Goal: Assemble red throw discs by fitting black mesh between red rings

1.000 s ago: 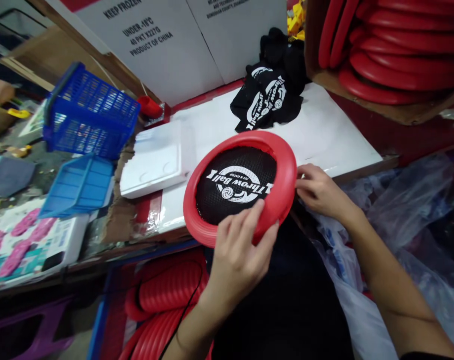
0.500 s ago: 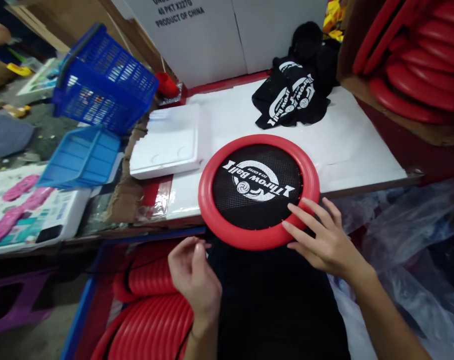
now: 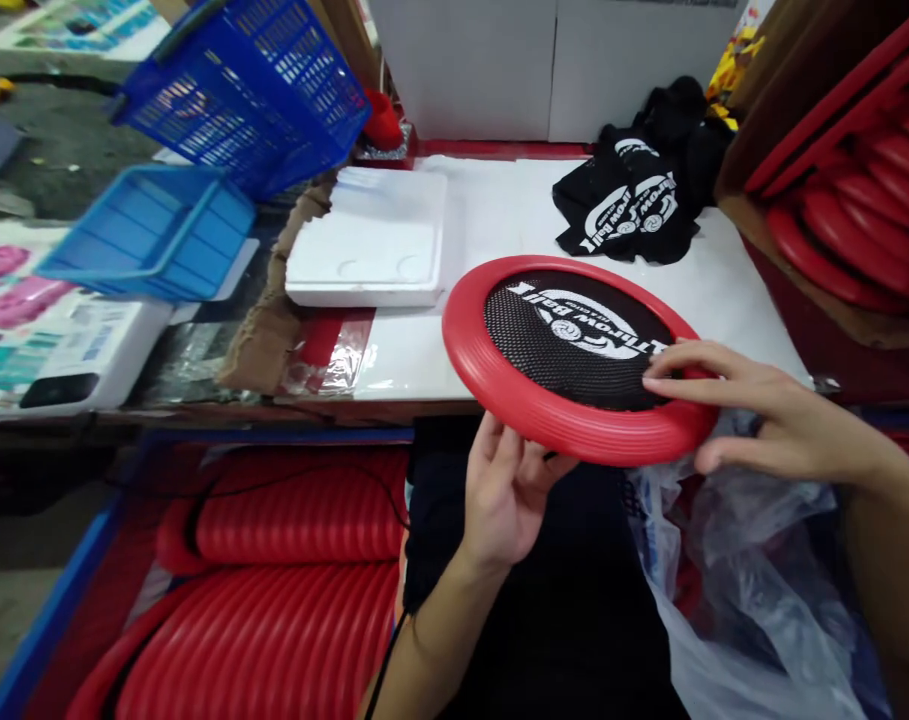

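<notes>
A throw-ball disc (image 3: 499,390), with a red ribbed rim and black mesh printed "Throw Ball" in white, is tilted at the table's near edge. From underneath, my left hand (image 3: 503,495) holds its near rim, with the fingertips hidden below. My right hand (image 3: 773,410) grips the right side, fingers over the rim onto the mesh and thumb at the outer edge. Black printed fabric pieces (image 3: 634,205) lie in a pile behind the disc.
A white foam block (image 3: 371,240) lies left on the white-covered table (image 3: 491,210). Blue baskets (image 3: 251,90) stand farther left. Stacked red rings fill a blue-edged bin (image 3: 56,590) below and a carton (image 3: 739,190) at right. Clear plastic bags (image 3: 761,580) hang at lower right.
The disc has tilted, and my left hand has moved from beside it to under its near rim. My right hand has shifted along the right rim. The camera view has turned.
</notes>
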Action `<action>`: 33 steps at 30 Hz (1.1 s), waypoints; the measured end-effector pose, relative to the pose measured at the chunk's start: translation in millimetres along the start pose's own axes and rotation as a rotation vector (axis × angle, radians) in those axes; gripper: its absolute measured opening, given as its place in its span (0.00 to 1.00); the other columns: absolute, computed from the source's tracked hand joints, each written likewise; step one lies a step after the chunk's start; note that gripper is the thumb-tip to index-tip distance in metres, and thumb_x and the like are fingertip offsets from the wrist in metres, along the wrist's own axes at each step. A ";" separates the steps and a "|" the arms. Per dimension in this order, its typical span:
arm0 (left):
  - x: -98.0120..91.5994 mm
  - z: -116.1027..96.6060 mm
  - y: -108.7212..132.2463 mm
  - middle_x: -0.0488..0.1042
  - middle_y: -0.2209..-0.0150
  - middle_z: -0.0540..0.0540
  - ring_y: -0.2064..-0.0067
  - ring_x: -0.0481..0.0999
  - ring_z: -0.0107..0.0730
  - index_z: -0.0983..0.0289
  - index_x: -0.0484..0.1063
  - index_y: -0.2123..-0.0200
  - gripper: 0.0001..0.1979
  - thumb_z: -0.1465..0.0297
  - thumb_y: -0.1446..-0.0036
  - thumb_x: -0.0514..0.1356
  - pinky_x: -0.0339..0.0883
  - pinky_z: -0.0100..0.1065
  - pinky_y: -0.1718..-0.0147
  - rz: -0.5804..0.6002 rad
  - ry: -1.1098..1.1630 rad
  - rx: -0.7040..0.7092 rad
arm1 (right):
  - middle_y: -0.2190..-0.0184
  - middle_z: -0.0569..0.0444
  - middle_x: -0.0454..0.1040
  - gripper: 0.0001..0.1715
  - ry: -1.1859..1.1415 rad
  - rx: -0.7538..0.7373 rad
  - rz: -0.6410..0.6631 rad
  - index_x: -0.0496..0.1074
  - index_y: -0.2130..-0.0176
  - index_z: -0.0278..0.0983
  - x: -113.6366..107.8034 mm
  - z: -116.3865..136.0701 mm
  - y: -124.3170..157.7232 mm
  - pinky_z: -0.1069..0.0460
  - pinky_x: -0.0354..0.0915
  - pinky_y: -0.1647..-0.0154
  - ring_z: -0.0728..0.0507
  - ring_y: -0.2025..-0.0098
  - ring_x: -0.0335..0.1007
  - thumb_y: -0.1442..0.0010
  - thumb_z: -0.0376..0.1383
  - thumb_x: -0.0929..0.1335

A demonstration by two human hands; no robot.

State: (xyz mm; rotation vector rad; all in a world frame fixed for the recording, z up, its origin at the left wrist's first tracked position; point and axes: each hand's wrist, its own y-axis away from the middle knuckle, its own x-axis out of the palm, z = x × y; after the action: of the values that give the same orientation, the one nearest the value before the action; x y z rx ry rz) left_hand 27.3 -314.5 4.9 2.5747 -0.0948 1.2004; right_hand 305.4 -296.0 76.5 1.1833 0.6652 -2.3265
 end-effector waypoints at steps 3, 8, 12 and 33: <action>15.7 1.5 3.5 0.83 0.51 0.53 0.55 0.86 0.32 0.57 0.76 0.46 0.19 0.61 0.37 0.72 0.85 0.36 0.57 0.051 0.009 -0.001 | 0.42 0.48 0.78 0.35 0.006 0.015 -0.038 0.73 0.33 0.51 -3.6 38.2 -24.8 0.41 0.78 0.44 0.35 0.45 0.78 0.36 0.49 0.77; 22.7 3.2 10.5 0.81 0.48 0.56 0.49 0.85 0.41 0.59 0.76 0.47 0.17 0.66 0.37 0.72 0.85 0.44 0.52 0.133 0.009 0.049 | 0.46 0.49 0.80 0.20 0.033 0.038 -0.022 0.78 0.40 0.50 -17.0 70.2 -45.4 0.44 0.81 0.51 0.36 0.49 0.80 0.29 0.40 0.70; 30.2 3.9 15.5 0.80 0.43 0.58 0.48 0.85 0.45 0.59 0.76 0.45 0.22 0.67 0.40 0.74 0.85 0.46 0.51 0.231 -0.010 0.051 | 0.46 0.50 0.80 0.21 0.007 0.069 -0.090 0.77 0.38 0.51 -33.9 65.4 -47.5 0.45 0.81 0.50 0.37 0.48 0.80 0.28 0.41 0.68; 75.4 -20.6 8.0 0.85 0.50 0.57 0.48 0.86 0.48 0.62 0.80 0.52 0.20 0.64 0.46 0.78 0.84 0.47 0.49 0.221 -0.064 0.104 | 0.42 0.63 0.79 0.27 0.159 0.069 -0.230 0.74 0.35 0.59 -54.8 105.5 -46.5 0.49 0.77 0.50 0.43 0.47 0.80 0.30 0.42 0.73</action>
State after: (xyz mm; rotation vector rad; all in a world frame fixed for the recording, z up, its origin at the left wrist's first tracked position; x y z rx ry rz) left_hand 59.6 -311.1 76.5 2.7520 -0.3475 1.2266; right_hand 242.9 -313.1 186.5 1.4002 0.8206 -2.4783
